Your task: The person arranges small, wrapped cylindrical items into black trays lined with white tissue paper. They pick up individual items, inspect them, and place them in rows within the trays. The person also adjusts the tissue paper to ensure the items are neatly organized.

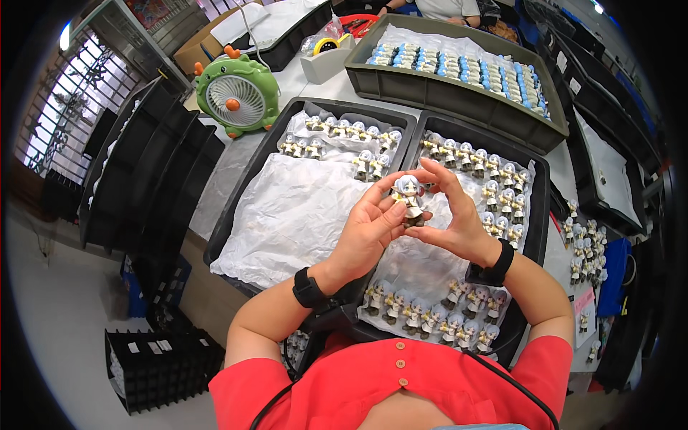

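Observation:
A small figurine (408, 195) with pale grey-blue hair, a white outfit and a dark base is held upright over the two trays. My left hand (365, 231) grips it, thumb across its front and fingers behind. My right hand (460, 223) curves around its other side, thumb by the base and fingers near the head; their exact contact is partly hidden. Under my hands are a left black tray (247, 197) and a right black tray (546, 193), both lined with white sheeting. Similar figurines stand in rows along the left tray's far end and the right tray's far and near ends.
A green fan (238, 93) stands at the back left, beside a tape dispenser (328, 59). Behind the trays, a large grey-green bin (459, 97) holds rows of blue-and-white pieces. Stacked black trays (136, 168) rise at left. More figurines (588, 251) cluster at right. Another person (448, 8) sits across.

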Motion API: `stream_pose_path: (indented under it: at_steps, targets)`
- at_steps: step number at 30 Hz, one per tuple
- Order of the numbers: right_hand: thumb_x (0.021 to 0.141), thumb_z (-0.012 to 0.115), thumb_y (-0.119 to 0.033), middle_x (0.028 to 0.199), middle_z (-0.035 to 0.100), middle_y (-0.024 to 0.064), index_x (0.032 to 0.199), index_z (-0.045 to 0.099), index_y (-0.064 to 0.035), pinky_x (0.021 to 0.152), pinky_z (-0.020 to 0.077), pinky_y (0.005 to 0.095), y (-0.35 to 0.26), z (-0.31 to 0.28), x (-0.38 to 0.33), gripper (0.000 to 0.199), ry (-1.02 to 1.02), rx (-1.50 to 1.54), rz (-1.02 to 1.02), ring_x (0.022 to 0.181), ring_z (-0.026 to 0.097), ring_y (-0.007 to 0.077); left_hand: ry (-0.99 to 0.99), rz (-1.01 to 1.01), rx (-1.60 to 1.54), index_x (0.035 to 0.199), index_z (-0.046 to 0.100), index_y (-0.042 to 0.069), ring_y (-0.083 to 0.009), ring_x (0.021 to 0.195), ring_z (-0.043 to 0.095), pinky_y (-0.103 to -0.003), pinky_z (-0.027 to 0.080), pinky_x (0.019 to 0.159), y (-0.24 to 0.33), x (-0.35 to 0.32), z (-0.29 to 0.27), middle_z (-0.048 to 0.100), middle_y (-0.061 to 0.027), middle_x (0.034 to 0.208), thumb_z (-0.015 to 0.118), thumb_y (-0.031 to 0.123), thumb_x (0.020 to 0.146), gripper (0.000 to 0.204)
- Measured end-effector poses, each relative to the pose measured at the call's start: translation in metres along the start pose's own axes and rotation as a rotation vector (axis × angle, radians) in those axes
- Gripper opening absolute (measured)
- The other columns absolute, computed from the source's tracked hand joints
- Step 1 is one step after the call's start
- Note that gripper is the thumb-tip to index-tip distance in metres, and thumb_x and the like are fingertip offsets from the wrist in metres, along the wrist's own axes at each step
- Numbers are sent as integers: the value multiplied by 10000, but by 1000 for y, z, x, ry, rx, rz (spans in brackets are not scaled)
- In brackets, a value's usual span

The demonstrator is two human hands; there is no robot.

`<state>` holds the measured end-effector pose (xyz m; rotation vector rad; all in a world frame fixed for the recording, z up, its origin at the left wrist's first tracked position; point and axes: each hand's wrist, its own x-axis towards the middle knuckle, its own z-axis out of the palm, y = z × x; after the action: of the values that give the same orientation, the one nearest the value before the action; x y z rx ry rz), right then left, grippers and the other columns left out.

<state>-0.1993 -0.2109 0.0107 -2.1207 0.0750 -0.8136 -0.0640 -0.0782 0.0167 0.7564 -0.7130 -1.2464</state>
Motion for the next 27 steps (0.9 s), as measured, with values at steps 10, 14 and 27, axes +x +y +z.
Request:
stream_pose_path:
  at_steps: [10, 14, 27]
  targets:
    - [659, 794, -165, 1097, 566, 84, 1304, 463, -80, 865, 438, 341, 5, 3, 0, 730, -23, 50, 113, 1028, 540, 206, 41, -34, -63, 1455, 204, 79, -308, 1134, 558, -399, 497, 904, -4, 0, -4, 491, -149, 1290, 477, 213, 971, 572]
    - [615, 778, -73, 1036, 549, 89, 1269, 487, -76, 836, 445, 354, -4, 0, 3, 716, 37, -166, -109, 979, 524, 259, 61, -65, -67, 1439, 251, 80, -269, 1146, 545, -364, 491, 898, -3, 0, -2, 493, -117, 1280, 468, 222, 978, 528]
    - [556, 818, -72, 1138, 501, 95, 1253, 528, -72, 878, 443, 384, -10, 5, 2, 755, 88, -237, -226, 1042, 485, 287, -95, -125, -65, 1368, 323, 31, -239, 1157, 524, -373, 464, 927, -5, 1, -4, 471, -99, 1293, 458, 321, 975, 507]
